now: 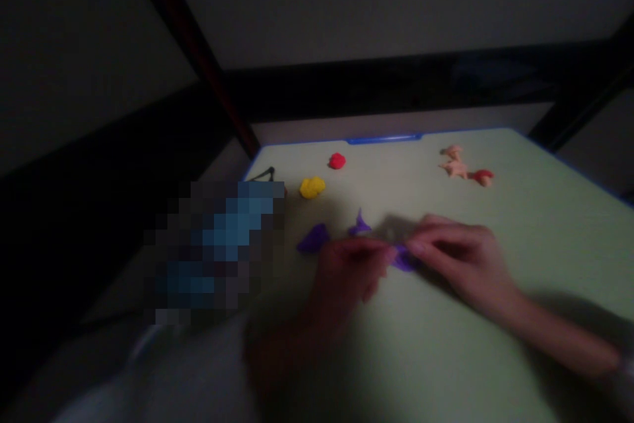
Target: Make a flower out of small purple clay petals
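Observation:
Between my two hands is a small flat piece of purple modelling clay (405, 259). My left hand (349, 271) pinches its left edge with thumb and forefinger. From the other side, the fingertips of my right hand (458, 248) close on its right edge. Behind my left hand lies a larger purple clay lump (314, 239). A thin, pointed purple clay bit (360, 222) stands on the table just beyond my fingers. The picture is dim and slightly blurred, so the clay's exact shape is hard to make out.
A yellow clay lump (312, 187) and a red one (337, 161) sit farther back on the pale table (446, 357). Peach clay pieces (454, 167), one joined by a red-topped piece (484, 177), lie at the back right. A blurred-out blue area (232, 231) covers the left side.

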